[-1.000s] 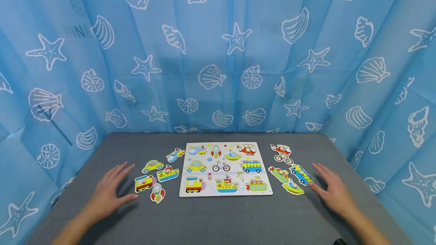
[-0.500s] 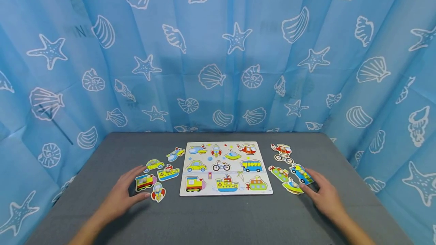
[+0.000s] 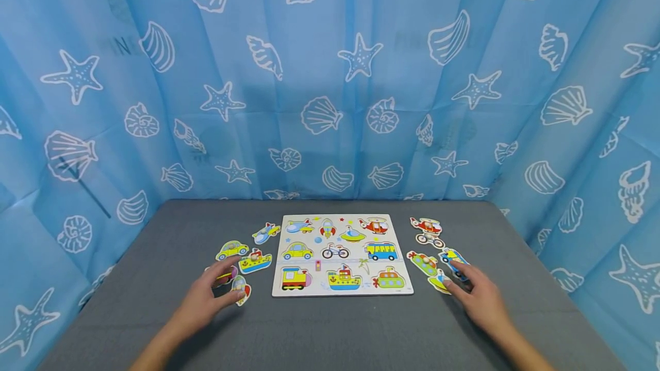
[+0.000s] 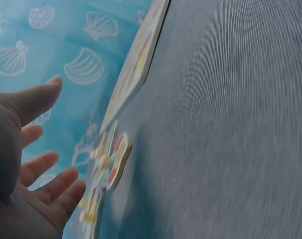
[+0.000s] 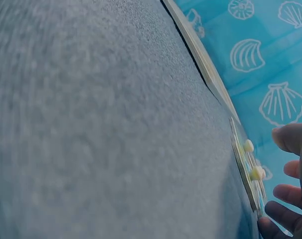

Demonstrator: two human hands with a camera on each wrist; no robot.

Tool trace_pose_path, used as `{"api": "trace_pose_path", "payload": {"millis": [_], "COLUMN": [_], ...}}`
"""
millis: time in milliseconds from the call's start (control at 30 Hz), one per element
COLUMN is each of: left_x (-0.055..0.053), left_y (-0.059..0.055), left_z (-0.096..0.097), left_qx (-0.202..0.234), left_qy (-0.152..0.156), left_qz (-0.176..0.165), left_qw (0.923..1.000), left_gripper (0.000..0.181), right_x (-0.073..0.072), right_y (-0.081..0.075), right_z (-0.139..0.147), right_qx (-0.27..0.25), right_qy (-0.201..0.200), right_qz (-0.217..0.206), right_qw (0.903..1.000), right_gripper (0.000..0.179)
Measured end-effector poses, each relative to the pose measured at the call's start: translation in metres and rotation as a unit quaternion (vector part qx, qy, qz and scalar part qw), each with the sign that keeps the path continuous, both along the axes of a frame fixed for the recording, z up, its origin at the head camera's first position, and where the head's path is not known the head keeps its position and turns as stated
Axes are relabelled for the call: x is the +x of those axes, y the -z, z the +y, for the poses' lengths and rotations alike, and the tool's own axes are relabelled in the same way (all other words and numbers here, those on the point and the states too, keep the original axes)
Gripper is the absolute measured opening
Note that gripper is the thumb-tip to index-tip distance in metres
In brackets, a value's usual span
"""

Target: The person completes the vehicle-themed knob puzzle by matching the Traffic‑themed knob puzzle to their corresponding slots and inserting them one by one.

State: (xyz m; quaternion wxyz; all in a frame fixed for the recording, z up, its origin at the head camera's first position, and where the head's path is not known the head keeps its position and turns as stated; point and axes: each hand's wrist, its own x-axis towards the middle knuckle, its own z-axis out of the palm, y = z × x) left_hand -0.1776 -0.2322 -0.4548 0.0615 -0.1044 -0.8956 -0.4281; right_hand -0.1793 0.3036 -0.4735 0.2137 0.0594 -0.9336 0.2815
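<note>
My left hand [image 3: 203, 299] hovers over the train piece [image 3: 225, 276] and the rocket piece [image 3: 240, 289], partly hiding both. In the left wrist view its thumb and fingers are spread apart, with nothing between them; the rocket piece [image 4: 122, 157] lies beyond the fingertips. On the other side, my right hand [image 3: 482, 296] is above the bus piece [image 3: 454, 259] and the flying saucer piece [image 3: 439, 282], covering part of each. The right wrist view shows its thumb and fingers [image 5: 289, 194] apart, near knobbed pieces. Between the hands lies the puzzle board [image 3: 315, 292] with matching vehicle pictures.
Left of the board lie the car [image 3: 232, 250], boat [image 3: 256, 261] and airplane [image 3: 266, 233] pieces. To its right are the helicopter [image 3: 427, 225], bicycle [image 3: 430, 240] and submarine [image 3: 423, 263] pieces. A blue shell-print curtain [image 3: 330, 73] hangs behind the grey table [image 3: 330, 336].
Both hands have moved inward, the left one rightward over the train and rocket pieces, the right one leftward over the bus and flying saucer pieces. The board and pieces stay in place.
</note>
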Motion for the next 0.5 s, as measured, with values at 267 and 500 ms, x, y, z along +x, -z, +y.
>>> {"api": "trace_pose_path", "payload": {"millis": [267,500], "left_x": [-0.001,-0.003], "left_y": [0.001,0.003], "left_z": [0.019,0.038], "left_qx": [0.115,0.134], "left_qy": [0.030,0.018], "left_qz": [-0.051,-0.104], "left_qw": [0.9916,0.9854], "left_gripper": [0.064,0.065], "right_x": [-0.002,-0.002], "right_y": [0.003,0.005], "right_z": [-0.004,-0.005], "right_qx": [-0.006,0.003], "right_qy": [-0.004,-0.001], "right_qz": [0.010,0.006], "right_qw": [0.9999,1.0000], "right_gripper": [0.041,0.041]}}
